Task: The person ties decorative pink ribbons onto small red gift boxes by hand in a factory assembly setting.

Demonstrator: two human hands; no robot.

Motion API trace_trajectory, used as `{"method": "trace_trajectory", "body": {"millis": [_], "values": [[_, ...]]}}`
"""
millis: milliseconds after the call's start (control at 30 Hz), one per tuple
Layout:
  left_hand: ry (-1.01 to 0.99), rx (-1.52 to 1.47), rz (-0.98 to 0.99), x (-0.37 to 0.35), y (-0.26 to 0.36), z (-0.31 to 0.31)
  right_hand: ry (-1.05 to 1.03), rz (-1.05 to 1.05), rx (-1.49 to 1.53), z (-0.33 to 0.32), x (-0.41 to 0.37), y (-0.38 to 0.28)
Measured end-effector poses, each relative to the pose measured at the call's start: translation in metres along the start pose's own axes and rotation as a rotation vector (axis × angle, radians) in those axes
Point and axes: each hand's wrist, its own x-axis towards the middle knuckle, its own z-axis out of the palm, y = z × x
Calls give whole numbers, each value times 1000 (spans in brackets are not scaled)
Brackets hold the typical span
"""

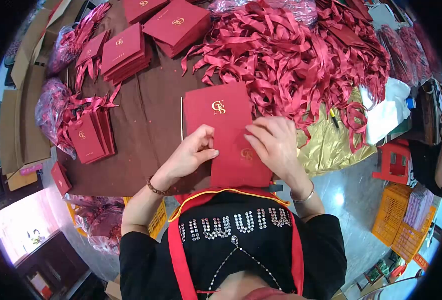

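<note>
In front of me lie flat dark red paper bags with a gold emblem. One bag (216, 107) is at the table's front edge, and a second bag (241, 172) partly overlaps it nearer my body. My left hand (195, 152) is at the left side of these bags, thumb and curled fingers pinched together; whatever is between them is too small to make out. My right hand (276, 142) rests across their right edge, its bent fingers gripping the bag there. A thin pale strip (182, 119) stands out along the far bag's left edge.
A big heap of red ribbons (291, 55) covers the back right. Stacked red bags (123, 55) stand at the back left. Beside the gold sheet's (326, 150) ribbons lies a yellow-black marker (334, 118). Cardboard (21, 125), a red stool (393, 162) and yellow crates (393, 215) flank the table.
</note>
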Motion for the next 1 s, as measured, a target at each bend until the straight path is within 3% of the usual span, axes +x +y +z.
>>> {"method": "trace_trajectory", "body": {"millis": [133,200,233,267,333,400,433,500,533,633,700,767,900,967,1000], "values": [[-70,132,-12,12,2,-8,-23,53,12,-3,-13,-5],[-37,622,268,26,23,-14,-34,82,26,5,-20,-3],[97,566,1,36,56,-5,-48,110,40,10,-25,-3],[189,707,405,65,43,-21,-52,111,39,13,-28,-2],[327,986,689,113,52,-35,-47,132,64,17,-28,-1],[396,1152,517,149,58,-40,-41,130,68,14,-26,-4],[398,1155,523,160,57,-45,-39,135,72,12,-25,-5],[338,1300,326,174,54,-49,-21,130,67,4,-23,-6],[377,1268,430,176,53,-53,-7,129,62,2,-23,-5],[375,1112,385,161,77,-60,-58,133,4,1,-24,-3],[312,760,351,146,97,-63,-107,148,36,3,-22,-2],[204,502,191,130,108,-73,-177,128,60,5,-17,-1],[176,567,176,106,123,-81,-204,86,15,6,-7,-4],[202,552,419,97,127,-87,-232,68,-3,5,-5,-5],[164,438,336,82,137,-83,-234,51,34,6,-6,-3]]}}
